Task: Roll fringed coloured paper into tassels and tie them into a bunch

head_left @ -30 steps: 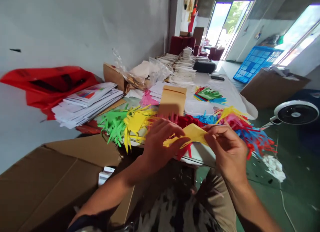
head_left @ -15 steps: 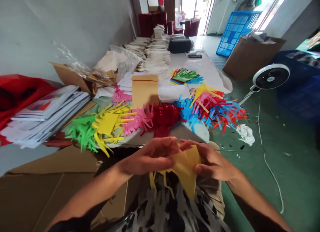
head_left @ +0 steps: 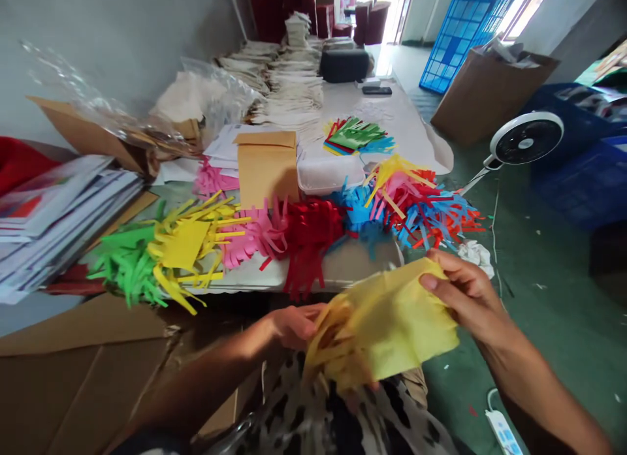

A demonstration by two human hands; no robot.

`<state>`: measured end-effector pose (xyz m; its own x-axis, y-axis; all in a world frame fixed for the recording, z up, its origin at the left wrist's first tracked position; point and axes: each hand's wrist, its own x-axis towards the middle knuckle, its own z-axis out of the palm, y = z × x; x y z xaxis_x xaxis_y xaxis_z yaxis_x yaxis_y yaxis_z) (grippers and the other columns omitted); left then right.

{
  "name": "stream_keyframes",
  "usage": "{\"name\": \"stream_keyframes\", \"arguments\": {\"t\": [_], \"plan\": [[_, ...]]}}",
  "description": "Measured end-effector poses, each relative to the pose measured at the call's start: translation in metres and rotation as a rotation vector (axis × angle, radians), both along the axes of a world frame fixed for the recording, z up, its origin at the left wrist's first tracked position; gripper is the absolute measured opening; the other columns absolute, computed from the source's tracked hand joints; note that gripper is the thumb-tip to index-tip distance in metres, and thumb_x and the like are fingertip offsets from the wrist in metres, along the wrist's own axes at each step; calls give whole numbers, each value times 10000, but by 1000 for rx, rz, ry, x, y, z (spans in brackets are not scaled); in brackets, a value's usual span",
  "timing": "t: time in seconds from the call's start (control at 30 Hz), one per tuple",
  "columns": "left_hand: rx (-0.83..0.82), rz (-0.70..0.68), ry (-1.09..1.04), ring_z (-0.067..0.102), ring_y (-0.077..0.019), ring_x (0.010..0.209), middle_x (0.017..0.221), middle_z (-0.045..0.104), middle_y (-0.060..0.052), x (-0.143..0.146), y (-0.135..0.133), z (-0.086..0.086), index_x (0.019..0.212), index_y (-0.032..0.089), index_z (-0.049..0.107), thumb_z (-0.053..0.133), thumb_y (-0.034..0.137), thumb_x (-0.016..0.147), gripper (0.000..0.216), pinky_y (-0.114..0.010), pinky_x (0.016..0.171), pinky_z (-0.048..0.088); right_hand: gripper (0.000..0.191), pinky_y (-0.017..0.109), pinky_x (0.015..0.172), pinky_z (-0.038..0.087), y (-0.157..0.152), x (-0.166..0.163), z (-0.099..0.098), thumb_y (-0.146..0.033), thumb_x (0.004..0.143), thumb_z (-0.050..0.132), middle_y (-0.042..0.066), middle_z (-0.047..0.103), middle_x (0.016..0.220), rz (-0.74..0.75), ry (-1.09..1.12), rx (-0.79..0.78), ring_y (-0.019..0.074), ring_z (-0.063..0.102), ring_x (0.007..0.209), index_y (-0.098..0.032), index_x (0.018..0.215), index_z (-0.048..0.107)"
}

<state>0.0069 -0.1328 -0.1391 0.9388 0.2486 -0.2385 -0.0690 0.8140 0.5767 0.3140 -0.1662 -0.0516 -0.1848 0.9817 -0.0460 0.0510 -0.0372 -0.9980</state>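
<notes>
Paper stacks (head_left: 296, 93) (plus a crate (head_left: 449, 58)) suggest a workshop.

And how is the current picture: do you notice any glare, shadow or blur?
All in the head view: glare whitens the far doorway; a shadow darkens part of the brown envelope; blur softens the left hand and the fringed yellow paper.

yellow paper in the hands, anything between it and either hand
Nothing visible does. The right hand pinches the yellow paper directly at its plain end; the left hand is at the fringed end, partly hidden by it. The red fringed paper lies beyond, on the table, not between.
</notes>
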Motion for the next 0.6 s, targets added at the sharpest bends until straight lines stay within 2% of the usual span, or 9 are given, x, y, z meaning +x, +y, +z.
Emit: {"name": "stream_keyframes", "arguments": {"t": [0.1, 0.17, 0.23, 0.33, 0.4, 0.47, 0.53, 0.57, 0.6], "plan": [[198, 44, 117, 706, -185, 670, 905, 781, -45, -27, 24, 27, 1171, 136, 720, 904, 525, 580, 731, -254, 632, 520, 303, 227, 529, 405, 9, 8, -4, -488, 941, 744, -21, 579, 745, -106, -29, 16, 113, 522, 599, -229, 842, 621], [325, 17, 249, 606, -123, 475, 884, 775, -28, -48, 43, 55, 1318, 163, 624, 802, 630, 713, 784, -218, 480, 425, 342, 230, 538, 408, 18, 5, -12, -521, 921, 756, -26, 565, 743, -145, -75, 7, 115, 517, 610, -229, 830, 602], [528, 49, 460, 542, -88, 401, 886, 760, -12, -66, 61, 80, 1308, 176, 594, 726, 671, 786, 731, -190, 425, 355, 394, 236, 535, 403, 28, -3, -28, -575, 907, 743, -30, 555, 733, -146, -116, -42, 120, 508, 611, -229, 820, 574], [1026, 78, 880, 708, -178, 650, 965, 765, -33, -84, 77, 104, 1190, 192, 651, 631, 658, 909, 545, -240, 530, 484, 473, 241, 515, 371, 43, -18, -60, -647, 884, 699, -47, 494, 673, -122, -182, -106, 118, 465, 579, -232, 757, 511], [1401, 219, 1155, 750, -247, 883, 1041, 779, -65, -84, 77, 108, 1139, 203, 685, 627, 644, 939, 487, -324, 725, 580, 472, 249, 515, 366, 49, -25, -77, -659, 872, 675, -52, 481, 661, -103, -245, -123, 122, 470, 567, -235, 755, 504], [1723, 443, 1256, 731, -295, 1085, 1151, 778, -97, -70, 67, 104, 1188, 213, 690, 645, 626, 950, 479, -423, 947, 582, 445, 256, 516, 360, 52, -28, -87, -645, 880, 654, -50, 492, 663, -87, -337, -119, 129, 493, 558, -235, 776, 514], [1971, 577, 1087, 666, -311, 1279, 1285, 754, -112, -44, 48, 90, 1295, 217, 663, 649, 616, 963, 519, -496, 1137, 503, 417, 262, 514, 349, 52, -28, -90, -624, 905, 623, -48, 507, 656, -84, -445, -102, 136, 511, 543, -237, 790, 518], [2056, 524, 909, 619, -303, 1366, 1363, 729, -108, -27, 38, 79, 1346, 225, 643, 667, 635, 949, 571, -506, 1214, 446, 404, 265, 514, 348, 53, -27, -90, -613, 919, 606, -48, 513, 650, -85, -493, -100, 140, 522, 538, -239, 794, 519], [2121, 405, 766, 563, -304, 1443, 1458, 682, -112, -10, 27, 65, 1450, 220, 581, 672, 659, 936, 682, -528, 1281, 369, 393, 267, 514, 350, 54, -26, -89, -602, 931, 591, -48, 516, 642, -87, -534, -101, 144, 531, 533, -241, 794, 516]]}}
